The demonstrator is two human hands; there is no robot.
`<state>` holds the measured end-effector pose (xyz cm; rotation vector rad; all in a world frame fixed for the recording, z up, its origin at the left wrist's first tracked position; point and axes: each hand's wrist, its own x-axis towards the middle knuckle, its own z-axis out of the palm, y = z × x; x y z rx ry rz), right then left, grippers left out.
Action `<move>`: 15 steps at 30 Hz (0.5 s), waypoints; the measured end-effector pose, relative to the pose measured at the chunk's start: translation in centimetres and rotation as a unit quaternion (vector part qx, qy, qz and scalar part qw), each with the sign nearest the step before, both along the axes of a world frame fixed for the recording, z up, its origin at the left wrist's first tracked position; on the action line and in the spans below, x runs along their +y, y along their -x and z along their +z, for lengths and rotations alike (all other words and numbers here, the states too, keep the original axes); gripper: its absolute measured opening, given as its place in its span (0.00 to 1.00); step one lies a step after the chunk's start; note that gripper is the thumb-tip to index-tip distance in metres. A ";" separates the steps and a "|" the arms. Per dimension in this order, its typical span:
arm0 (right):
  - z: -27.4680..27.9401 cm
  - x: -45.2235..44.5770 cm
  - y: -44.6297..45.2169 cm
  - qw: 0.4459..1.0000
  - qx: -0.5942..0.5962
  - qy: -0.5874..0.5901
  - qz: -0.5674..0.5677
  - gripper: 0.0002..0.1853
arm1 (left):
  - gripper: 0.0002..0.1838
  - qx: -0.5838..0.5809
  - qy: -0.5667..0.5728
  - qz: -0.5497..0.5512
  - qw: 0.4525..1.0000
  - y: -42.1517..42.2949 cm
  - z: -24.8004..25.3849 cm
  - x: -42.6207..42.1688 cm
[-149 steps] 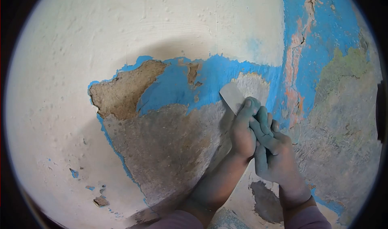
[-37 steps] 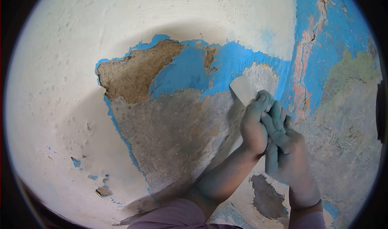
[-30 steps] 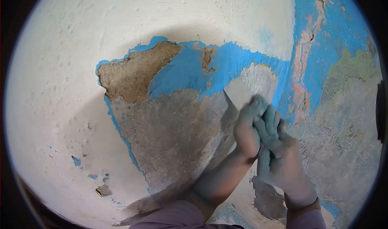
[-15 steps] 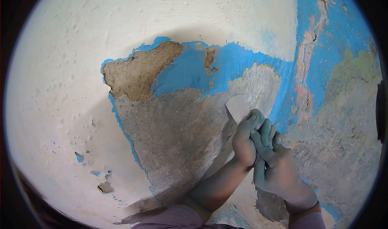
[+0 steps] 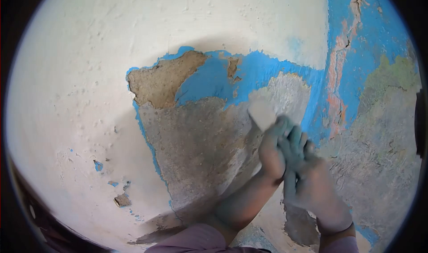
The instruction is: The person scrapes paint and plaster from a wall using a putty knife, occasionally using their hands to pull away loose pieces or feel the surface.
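Observation:
A scraper (image 5: 262,114) with a pale, wide blade presses near the upper edge of a bare grey patch (image 5: 191,150) on the wall. Dusty fingers of my left hand (image 5: 272,150) are closed round it just below the blade. Lower and to the right, my right hand (image 5: 310,177) is wrapped over the same tool, its fingers overlapping the left ones. The scraper's handle is hidden inside both hands. Above the blade lies a band of blue paint (image 5: 254,74). Blade and fingers are slightly blurred.
Cream paint (image 5: 80,97) covers the wall at left and top, with small chips at lower left. Crumbly brown plaster (image 5: 156,81) shows at the patch's upper left. A cracked pinkish strip (image 5: 336,79) runs down the blue paint at right.
The scraper blade and both hands have shifted slightly upward along the wall. The left part of the wall has moved a little to the right in view. Both hands keep their hold.

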<state>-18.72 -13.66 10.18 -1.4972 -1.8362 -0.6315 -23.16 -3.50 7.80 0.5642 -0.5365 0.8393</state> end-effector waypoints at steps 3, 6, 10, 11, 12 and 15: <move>-1.5 0.9 -0.4 0.996 -0.083 -0.042 0.006 0.28 | 0.12 -0.003 -0.014 0.016 1.000 0.3 -0.1 0.2; 0.8 0.3 0.6 1.000 -0.004 -0.005 0.005 0.29 | 0.10 -0.015 0.003 0.012 1.000 0.6 2.0 0.0; -1.4 0.2 -0.4 0.999 -0.003 0.046 -0.005 0.28 | 0.11 0.019 -0.018 0.042 0.999 0.4 0.7 0.0; -2.2 0.3 -0.7 0.999 -0.027 0.025 0.006 0.28 | 0.11 0.026 -0.016 0.038 0.999 0.4 -0.4 0.2; -1.4 0.6 -0.3 0.999 -0.031 0.024 0.007 0.28 | 0.11 0.031 -0.015 0.036 0.999 0.3 -0.7 0.4; 0.7 0.2 0.6 1.000 -0.008 0.005 0.001 0.28 | 0.11 -0.006 -0.013 0.040 0.999 0.8 2.2 -0.3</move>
